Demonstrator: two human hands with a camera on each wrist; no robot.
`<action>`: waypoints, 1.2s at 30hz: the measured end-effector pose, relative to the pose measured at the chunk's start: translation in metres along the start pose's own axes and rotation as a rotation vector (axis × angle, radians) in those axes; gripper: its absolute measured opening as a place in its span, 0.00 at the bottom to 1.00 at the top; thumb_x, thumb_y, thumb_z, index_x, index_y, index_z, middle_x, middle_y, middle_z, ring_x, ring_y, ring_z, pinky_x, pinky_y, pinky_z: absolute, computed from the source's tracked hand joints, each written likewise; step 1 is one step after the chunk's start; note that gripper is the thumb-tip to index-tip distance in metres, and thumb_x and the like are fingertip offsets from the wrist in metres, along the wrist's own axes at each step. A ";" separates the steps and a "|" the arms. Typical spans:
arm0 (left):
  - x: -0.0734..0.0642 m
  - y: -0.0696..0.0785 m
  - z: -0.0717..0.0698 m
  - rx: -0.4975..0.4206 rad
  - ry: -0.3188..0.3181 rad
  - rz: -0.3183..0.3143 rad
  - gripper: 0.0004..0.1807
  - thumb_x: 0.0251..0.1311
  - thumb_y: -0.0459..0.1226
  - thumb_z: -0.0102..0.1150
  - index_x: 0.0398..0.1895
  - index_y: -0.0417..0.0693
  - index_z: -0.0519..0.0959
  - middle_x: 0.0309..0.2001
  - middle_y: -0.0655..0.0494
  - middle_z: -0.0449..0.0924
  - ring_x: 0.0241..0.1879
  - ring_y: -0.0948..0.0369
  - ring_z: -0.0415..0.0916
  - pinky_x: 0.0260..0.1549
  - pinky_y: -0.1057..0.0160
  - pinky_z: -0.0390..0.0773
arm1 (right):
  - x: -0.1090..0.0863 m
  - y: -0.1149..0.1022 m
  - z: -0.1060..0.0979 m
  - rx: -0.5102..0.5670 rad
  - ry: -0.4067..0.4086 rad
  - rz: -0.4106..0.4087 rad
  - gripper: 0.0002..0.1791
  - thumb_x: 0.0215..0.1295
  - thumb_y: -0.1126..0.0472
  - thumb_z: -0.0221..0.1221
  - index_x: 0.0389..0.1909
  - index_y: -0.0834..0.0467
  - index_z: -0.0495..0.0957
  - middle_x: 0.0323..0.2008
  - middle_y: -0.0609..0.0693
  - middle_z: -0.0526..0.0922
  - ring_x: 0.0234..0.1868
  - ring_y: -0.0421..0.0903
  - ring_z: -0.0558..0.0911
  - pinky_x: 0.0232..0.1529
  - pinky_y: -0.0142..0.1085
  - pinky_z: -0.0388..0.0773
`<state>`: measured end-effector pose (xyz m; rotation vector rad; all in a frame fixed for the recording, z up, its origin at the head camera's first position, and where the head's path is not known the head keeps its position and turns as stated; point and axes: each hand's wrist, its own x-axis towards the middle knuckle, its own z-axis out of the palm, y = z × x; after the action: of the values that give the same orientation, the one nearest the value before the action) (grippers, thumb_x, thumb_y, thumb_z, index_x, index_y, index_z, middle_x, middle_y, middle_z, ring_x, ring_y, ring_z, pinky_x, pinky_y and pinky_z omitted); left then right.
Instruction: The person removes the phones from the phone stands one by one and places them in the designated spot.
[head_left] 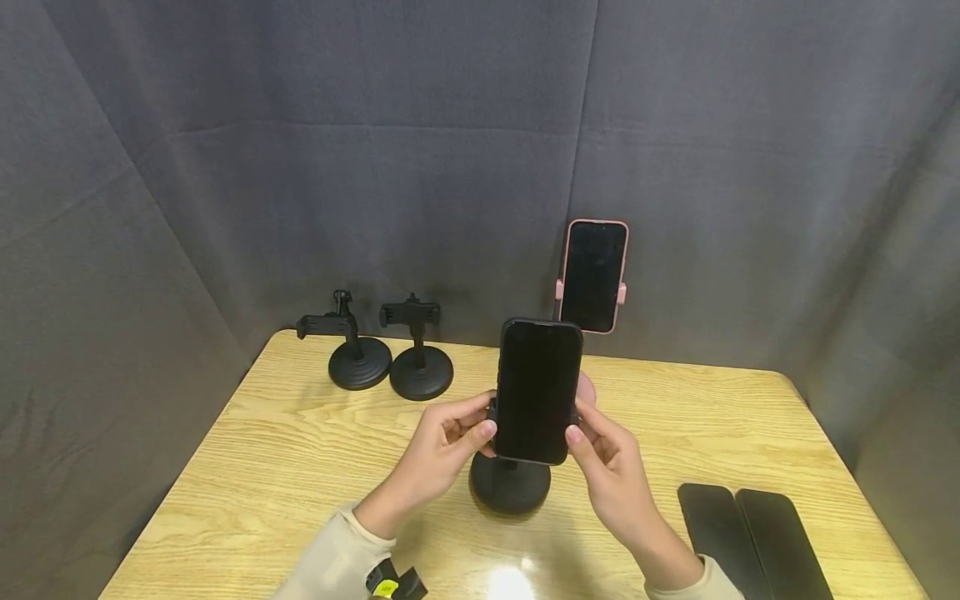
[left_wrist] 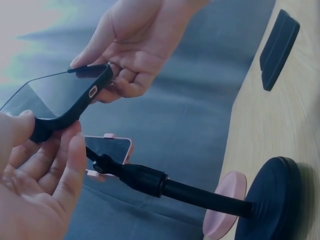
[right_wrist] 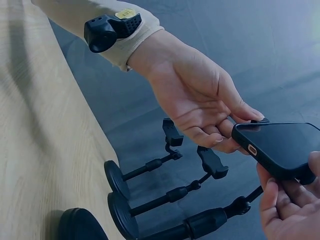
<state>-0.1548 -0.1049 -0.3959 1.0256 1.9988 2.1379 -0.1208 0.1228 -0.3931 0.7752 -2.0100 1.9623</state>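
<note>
A black-cased smartphone [head_left: 538, 390] stands upright, screen toward me, on a black phone stand whose round base [head_left: 510, 487] rests on the table. My left hand [head_left: 441, 443] pinches the phone's left edge at the stand's clamp, thumb in front and fingers behind. On the opposite edge, my right hand [head_left: 617, 473] grips in the same way. In the left wrist view, the stand's pole [left_wrist: 205, 195] runs from the base up toward the back of the phone. The phone and fingers hide most of the clamp.
Behind stands a pink phone holder with a pink-framed phone [head_left: 594, 275]. Two black phone stands [head_left: 360, 363] [head_left: 422, 372] are at the back left. Two dark flat phones [head_left: 723, 533] [head_left: 783, 542] lie side by side at the front right. Grey cloth [head_left: 375, 167] hangs behind the wooden table [head_left: 285, 467].
</note>
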 end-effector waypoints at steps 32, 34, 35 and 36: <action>-0.010 -0.003 0.011 0.094 0.028 -0.131 0.22 0.73 0.32 0.56 0.63 0.26 0.73 0.52 0.30 0.83 0.43 0.74 0.84 0.41 0.58 0.88 | -0.018 0.008 -0.008 0.039 -0.022 0.070 0.20 0.77 0.74 0.43 0.66 0.76 0.67 0.57 0.41 0.84 0.57 0.37 0.83 0.60 0.27 0.79; -0.010 -0.002 0.011 0.094 0.026 -0.127 0.21 0.73 0.32 0.55 0.63 0.26 0.74 0.52 0.30 0.83 0.43 0.74 0.84 0.41 0.59 0.88 | -0.017 0.007 -0.009 0.012 -0.024 0.068 0.19 0.77 0.74 0.43 0.63 0.76 0.69 0.56 0.40 0.84 0.56 0.37 0.83 0.59 0.26 0.79; -0.010 -0.002 0.011 0.097 0.025 -0.126 0.21 0.73 0.33 0.55 0.62 0.26 0.74 0.52 0.30 0.83 0.43 0.74 0.84 0.40 0.61 0.88 | -0.015 0.006 -0.010 -0.004 -0.024 0.068 0.18 0.77 0.73 0.43 0.62 0.76 0.70 0.56 0.39 0.84 0.56 0.36 0.83 0.59 0.26 0.79; -0.010 -0.003 0.011 0.101 0.025 -0.125 0.21 0.73 0.33 0.55 0.62 0.26 0.74 0.52 0.31 0.83 0.43 0.74 0.84 0.40 0.62 0.88 | -0.014 0.005 -0.011 -0.021 -0.022 0.065 0.17 0.77 0.73 0.44 0.60 0.75 0.71 0.54 0.39 0.84 0.55 0.36 0.83 0.57 0.25 0.79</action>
<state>-0.1423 -0.0994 -0.4032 0.8636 2.1405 2.0157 -0.1139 0.1360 -0.4032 0.7383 -2.0903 1.9718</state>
